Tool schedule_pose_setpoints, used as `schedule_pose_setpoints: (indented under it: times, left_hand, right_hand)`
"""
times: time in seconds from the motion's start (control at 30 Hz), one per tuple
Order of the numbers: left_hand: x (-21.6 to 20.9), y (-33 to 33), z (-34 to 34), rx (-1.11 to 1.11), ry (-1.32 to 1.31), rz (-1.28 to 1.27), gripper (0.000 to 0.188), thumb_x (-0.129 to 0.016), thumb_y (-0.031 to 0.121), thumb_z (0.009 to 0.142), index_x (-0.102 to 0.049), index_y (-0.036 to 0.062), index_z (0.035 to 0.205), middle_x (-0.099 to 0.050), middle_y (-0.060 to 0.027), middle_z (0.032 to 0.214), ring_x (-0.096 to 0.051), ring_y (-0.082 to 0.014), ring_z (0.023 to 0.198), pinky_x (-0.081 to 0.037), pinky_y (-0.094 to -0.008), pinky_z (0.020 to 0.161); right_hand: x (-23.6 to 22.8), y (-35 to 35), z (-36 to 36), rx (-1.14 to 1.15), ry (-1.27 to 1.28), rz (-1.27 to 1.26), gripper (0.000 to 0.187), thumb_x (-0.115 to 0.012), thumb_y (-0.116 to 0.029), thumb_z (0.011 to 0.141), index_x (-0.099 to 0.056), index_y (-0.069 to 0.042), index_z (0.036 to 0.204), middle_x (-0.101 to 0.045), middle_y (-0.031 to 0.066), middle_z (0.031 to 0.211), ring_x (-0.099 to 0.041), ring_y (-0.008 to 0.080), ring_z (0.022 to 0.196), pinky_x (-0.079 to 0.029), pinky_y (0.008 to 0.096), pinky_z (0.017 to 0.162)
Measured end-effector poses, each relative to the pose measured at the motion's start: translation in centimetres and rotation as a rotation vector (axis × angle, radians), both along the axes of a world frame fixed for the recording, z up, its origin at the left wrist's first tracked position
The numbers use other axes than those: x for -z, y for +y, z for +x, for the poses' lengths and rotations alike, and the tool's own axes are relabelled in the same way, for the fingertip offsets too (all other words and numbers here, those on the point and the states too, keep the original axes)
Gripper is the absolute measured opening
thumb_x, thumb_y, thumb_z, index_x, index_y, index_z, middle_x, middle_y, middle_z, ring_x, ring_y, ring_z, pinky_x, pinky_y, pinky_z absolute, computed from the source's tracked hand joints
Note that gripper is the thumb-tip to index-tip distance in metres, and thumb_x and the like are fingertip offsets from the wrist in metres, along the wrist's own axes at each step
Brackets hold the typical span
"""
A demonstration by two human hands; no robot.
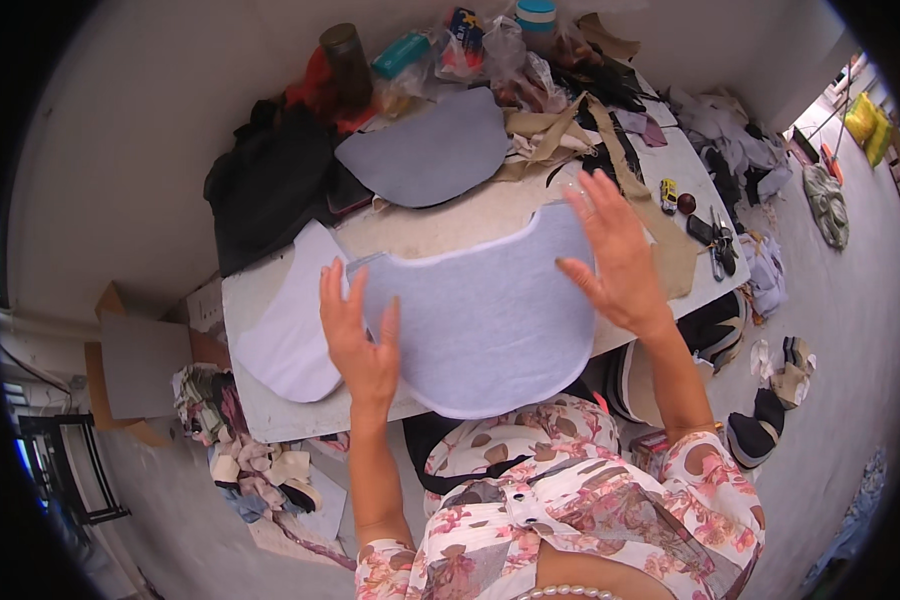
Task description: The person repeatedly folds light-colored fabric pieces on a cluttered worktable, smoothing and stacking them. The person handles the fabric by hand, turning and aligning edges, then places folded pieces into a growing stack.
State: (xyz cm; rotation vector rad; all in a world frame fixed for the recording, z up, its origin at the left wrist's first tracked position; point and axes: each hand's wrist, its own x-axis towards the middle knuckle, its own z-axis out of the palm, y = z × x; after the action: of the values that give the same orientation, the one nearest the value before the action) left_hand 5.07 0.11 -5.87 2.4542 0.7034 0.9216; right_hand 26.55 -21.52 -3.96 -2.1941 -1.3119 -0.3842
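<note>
A pale blue-grey curved fabric piece [480,320] with a white edge lies across the near side of the table, its rounded edge reaching past the table's front. Over its left end is my left hand [363,340], fingers apart. My right hand [615,255] is spread at its right end, thumb over the cloth. Neither hand grips anything; whether the palms touch the cloth I cannot tell. A white curved cloth piece [295,325] lies just left of my left hand. Farther back rests a darker grey curved piece [430,150].
Black cloth [273,185] is heaped at the table's back left. A jar [345,62], plastic bags [515,60] and beige scraps [550,135] line the back. Scissors [717,258] and a toy car [668,195] lie at right. Fabric scraps [260,470] pile on the floor, left.
</note>
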Motion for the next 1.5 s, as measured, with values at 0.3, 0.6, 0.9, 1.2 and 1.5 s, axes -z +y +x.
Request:
schedule_pose_setpoints:
  times: [0.3,0.6,0.9,1.2,1.5]
  left_hand:
    - [2.2,0.1,0.4,0.212,0.452,0.136,0.068,-0.054,0.047,0.089,-0.038,0.0114,0.145,-0.022,-0.0262,0.152,-0.018,-0.0472,0.14,-0.009,-0.0609,0.112]
    - [3.2,0.7,1.2,0.258,0.438,0.231,0.067,-0.051,0.049,0.092,-0.039,0.0096,0.144,-0.026,-0.0289,0.149,-0.019,-0.0511,0.137,-0.015,-0.0623,0.109]
    - [4.0,2.7,0.1,0.306,0.145,0.072,0.073,-0.048,0.051,0.093,-0.036,-0.0009,0.143,-0.026,-0.0273,0.15,-0.02,-0.0448,0.139,-0.016,-0.0557,0.112]
    - [1.3,5.3,-2.0,0.021,-0.314,-0.143,0.049,-0.054,0.029,0.094,-0.051,-0.0028,0.131,-0.046,-0.022,0.139,-0.039,-0.0373,0.132,-0.028,-0.0467,0.109]
    - [1.3,8.2,-2.2,-0.116,-0.509,-0.406,0.016,-0.055,0.002,0.091,-0.064,-0.0005,0.103,-0.063,-0.015,0.12,-0.046,-0.0291,0.129,-0.032,-0.0385,0.107]
  right_hand:
    - [5.0,2.8,-1.5,-0.249,0.11,-0.183,0.071,-0.053,-0.049,0.088,-0.035,-0.01,0.144,-0.019,0.0266,0.152,-0.012,0.0442,0.142,-0.008,0.06,0.113]
    - [4.8,1.9,-1.8,-0.23,0.132,-0.166,0.069,-0.049,-0.049,0.09,-0.037,-0.005,0.143,-0.019,0.0287,0.151,-0.01,0.046,0.142,-0.007,0.0599,0.113]
    - [2.7,4.4,-0.1,-0.246,0.096,0.057,0.059,-0.059,-0.041,0.086,-0.048,-0.004,0.131,-0.041,0.0236,0.138,-0.033,0.0406,0.131,-0.029,0.0526,0.104]
    - [-0.7,17.8,8.4,-0.414,0.307,0.347,0.011,-0.066,-0.018,0.072,-0.069,-0.008,0.075,-0.066,0.0113,0.07,-0.065,0.0283,0.066,-0.049,0.0373,0.06]
    - [1.3,27.5,9.6,-0.313,0.444,-0.17,0.012,-0.072,-0.015,0.068,-0.071,-0.005,0.074,-0.069,0.0117,0.074,-0.067,0.0242,0.072,-0.052,0.0358,0.067]
